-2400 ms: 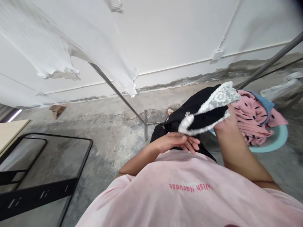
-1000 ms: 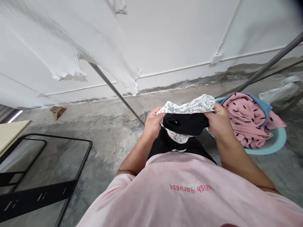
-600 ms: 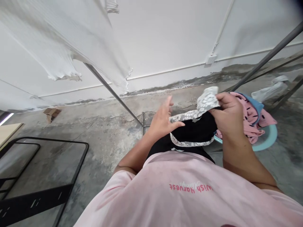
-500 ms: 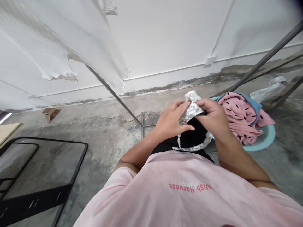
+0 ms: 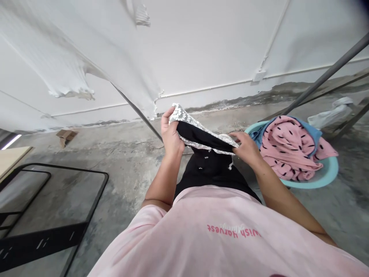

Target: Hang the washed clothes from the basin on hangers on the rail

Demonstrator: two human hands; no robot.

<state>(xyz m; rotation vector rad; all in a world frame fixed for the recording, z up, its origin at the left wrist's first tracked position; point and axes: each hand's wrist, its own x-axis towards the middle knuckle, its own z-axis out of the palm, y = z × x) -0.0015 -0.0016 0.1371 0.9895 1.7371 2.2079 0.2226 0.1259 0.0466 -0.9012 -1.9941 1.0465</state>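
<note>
Between my two hands a black cloth piece with white lace trim [image 5: 201, 134] is stretched out sideways, in front of my waist. My left hand [image 5: 171, 132] grips its left end, thumb on the black part and fingers behind the lace. At the other end my right hand [image 5: 245, 146] pinches the lace edge. A short white tie dangles below the right end. Which kind of garment it is, I cannot tell. Just right of my right hand sits a light blue basin [image 5: 331, 171] holding a pink cloth with black marks [image 5: 288, 140] and a blue cloth [image 5: 313, 132].
White fabric [image 5: 109, 42] hangs at upper left, over a grey metal pole [image 5: 138, 109]. Another pole [image 5: 325, 75] slants at right, near a pale cloth [image 5: 331, 113]. A black metal frame [image 5: 92, 173] stands at lower left; a small cardboard box [image 5: 65, 137] lies by the wall.
My hands have moved apart, the left one going left. The lace-trimmed cloth, bunched between them before, is now spread out lengthwise.
</note>
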